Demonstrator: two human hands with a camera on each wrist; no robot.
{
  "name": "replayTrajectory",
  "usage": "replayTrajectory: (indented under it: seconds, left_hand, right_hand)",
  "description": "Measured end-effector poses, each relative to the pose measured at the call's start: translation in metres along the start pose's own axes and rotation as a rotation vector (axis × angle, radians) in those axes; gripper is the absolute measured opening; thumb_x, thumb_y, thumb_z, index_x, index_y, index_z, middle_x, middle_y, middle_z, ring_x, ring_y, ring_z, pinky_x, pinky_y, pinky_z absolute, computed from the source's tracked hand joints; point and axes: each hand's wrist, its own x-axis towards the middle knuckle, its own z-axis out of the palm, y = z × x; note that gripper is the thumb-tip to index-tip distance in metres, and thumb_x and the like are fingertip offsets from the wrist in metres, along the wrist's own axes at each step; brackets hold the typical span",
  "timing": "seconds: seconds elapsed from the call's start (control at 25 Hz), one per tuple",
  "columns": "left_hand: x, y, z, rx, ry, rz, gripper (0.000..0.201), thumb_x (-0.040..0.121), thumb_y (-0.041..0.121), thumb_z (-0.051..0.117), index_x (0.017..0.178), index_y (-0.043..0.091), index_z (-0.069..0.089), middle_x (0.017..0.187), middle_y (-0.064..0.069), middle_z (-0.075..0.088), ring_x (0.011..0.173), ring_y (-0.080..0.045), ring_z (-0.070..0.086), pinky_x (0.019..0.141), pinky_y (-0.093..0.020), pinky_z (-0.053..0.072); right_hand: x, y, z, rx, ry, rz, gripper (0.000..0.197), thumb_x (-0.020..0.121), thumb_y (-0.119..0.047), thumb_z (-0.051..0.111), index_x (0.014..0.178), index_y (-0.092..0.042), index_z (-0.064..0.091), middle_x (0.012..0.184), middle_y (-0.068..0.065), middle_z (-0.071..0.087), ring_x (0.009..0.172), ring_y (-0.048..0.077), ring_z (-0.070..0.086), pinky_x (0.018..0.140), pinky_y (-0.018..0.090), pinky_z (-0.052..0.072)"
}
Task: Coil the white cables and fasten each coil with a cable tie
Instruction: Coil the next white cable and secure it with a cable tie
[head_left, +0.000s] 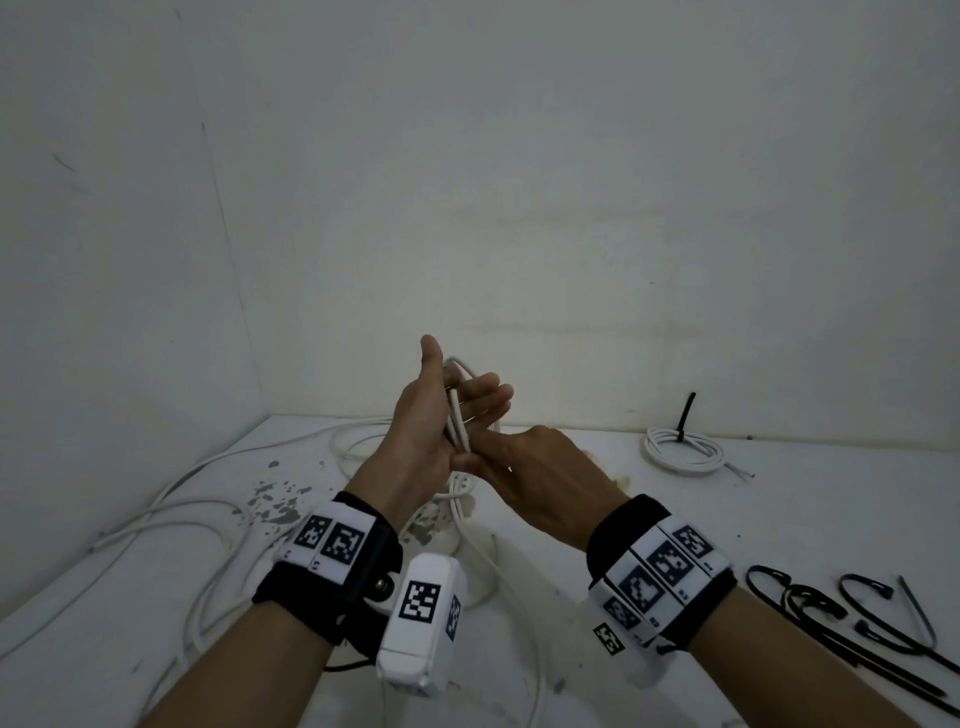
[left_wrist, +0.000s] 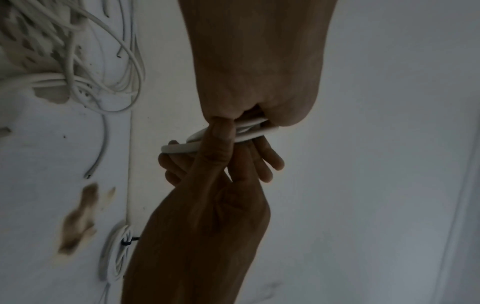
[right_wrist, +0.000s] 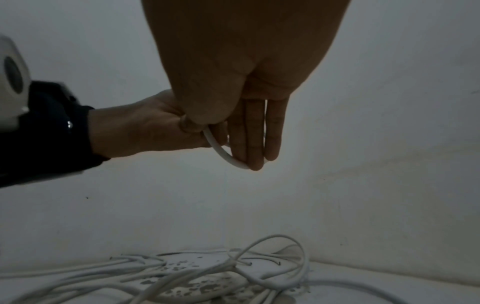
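I hold my left hand (head_left: 464, 375) up with the palm turned in, thumb up and fingers straight. Loops of a white cable (head_left: 457, 415) run across that palm. My right hand (head_left: 467, 460) reaches in at the base of the palm and pinches the cable (right_wrist: 221, 152) between thumb and fingers. In the left wrist view the loops (left_wrist: 182, 148) stick out beside the right index finger (left_wrist: 218, 148). The rest of this cable hangs down to the table (head_left: 779, 519). One finished coil (head_left: 683, 449) lies at the back right, bound by a black cable tie (head_left: 685, 415).
Loose white cables (head_left: 171, 519) sprawl over the left and middle of the table, tangled in a pile (right_wrist: 207, 273) under my hands. Several black cable ties (head_left: 857, 618) lie at the right front. White walls close off the back and left.
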Motion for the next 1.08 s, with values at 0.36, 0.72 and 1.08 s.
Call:
replayTrajectory:
  seconds: [0.36, 0.72, 1.08]
  left_hand:
    - [-0.008, 0.004, -0.005, 0.069, -0.099, -0.028, 0.041, 0.096, 0.048, 0.053, 0.068, 0.021, 0.04, 0.045, 0.006, 0.019, 0.036, -0.01, 0.016, 0.04, -0.02, 0.029]
    - [-0.006, 0.021, -0.018, 0.078, -0.358, -0.192, 0.036, 0.093, 0.034, 0.045, 0.06, 0.021, 0.039, 0.038, 0.01, 0.017, 0.038, -0.011, 0.002, 0.038, -0.018, 0.008]
    - [-0.003, 0.027, -0.007, 0.351, -0.35, -0.209, 0.04, 0.101, 0.042, 0.046, 0.067, 0.02, 0.044, 0.044, 0.011, 0.017, 0.033, -0.004, 0.013, 0.036, -0.019, 0.011]
  right_hand:
    - [0.003, 0.008, -0.006, 0.109, 0.063, 0.069, 0.049, 0.086, -0.052, 0.069, 0.052, -0.019, 0.054, 0.044, -0.01, 0.039, 0.04, 0.013, 0.036, 0.047, 0.023, 0.032]
    - [0.017, 0.018, -0.022, 0.758, 0.095, 0.604, 0.047, 0.09, -0.055, 0.06, 0.123, -0.023, 0.052, 0.109, 0.003, 0.064, 0.096, 0.02, 0.066, 0.078, 0.03, 0.054]
    - [0.018, 0.005, -0.049, 1.612, -0.033, 0.85, 0.041, 0.088, -0.043, 0.062, 0.064, -0.016, 0.043, 0.039, -0.002, 0.028, 0.032, 0.015, 0.033, 0.055, 0.031, 0.051]
